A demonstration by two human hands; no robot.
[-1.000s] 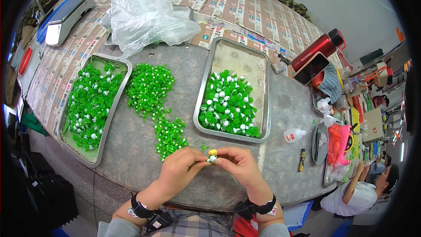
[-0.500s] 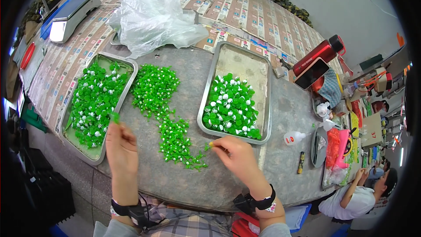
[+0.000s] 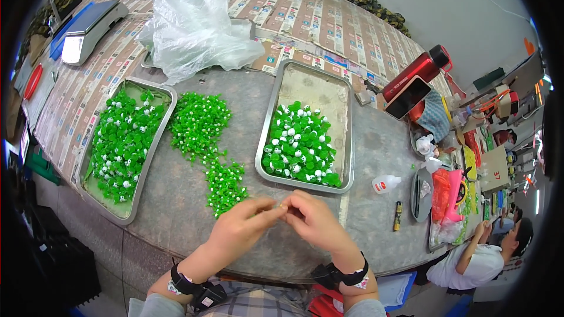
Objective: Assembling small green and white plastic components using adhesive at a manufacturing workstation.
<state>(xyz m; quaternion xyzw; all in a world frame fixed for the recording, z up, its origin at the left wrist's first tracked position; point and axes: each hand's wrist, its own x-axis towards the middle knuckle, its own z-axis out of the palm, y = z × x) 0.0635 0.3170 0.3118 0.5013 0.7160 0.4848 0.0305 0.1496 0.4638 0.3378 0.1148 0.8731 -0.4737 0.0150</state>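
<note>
My left hand [image 3: 244, 226] and my right hand [image 3: 314, 218] meet fingertip to fingertip above the near part of the grey work surface. Both are closed in a pinch; whatever sits between the fingertips is too small and covered to make out. Just beyond my left hand lies a pile of tiny green pieces with white dots [image 3: 225, 185], which runs back into a wider heap [image 3: 200, 120]. A metal tray [image 3: 261, 141] past my right hand holds green and white eyeball-like pieces [image 3: 299, 144]. On the left, another metal tray [image 3: 154, 148] holds more of them [image 3: 120, 147].
A small white bottle [image 3: 385, 184] and a thin dark tube [image 3: 398, 216] lie to the right. Farther back are a red flask [image 3: 414, 73], a phone [image 3: 408, 97] and a crumpled plastic bag [image 3: 191, 26]. A scale [image 3: 94, 29] stands far left. A co-worker [image 3: 476, 261] sits at right.
My left hand has come from beside the left tray, where a green piece showed at its fingertips, across to my right hand. The right hand, which pinched a small green piece, has barely shifted.
</note>
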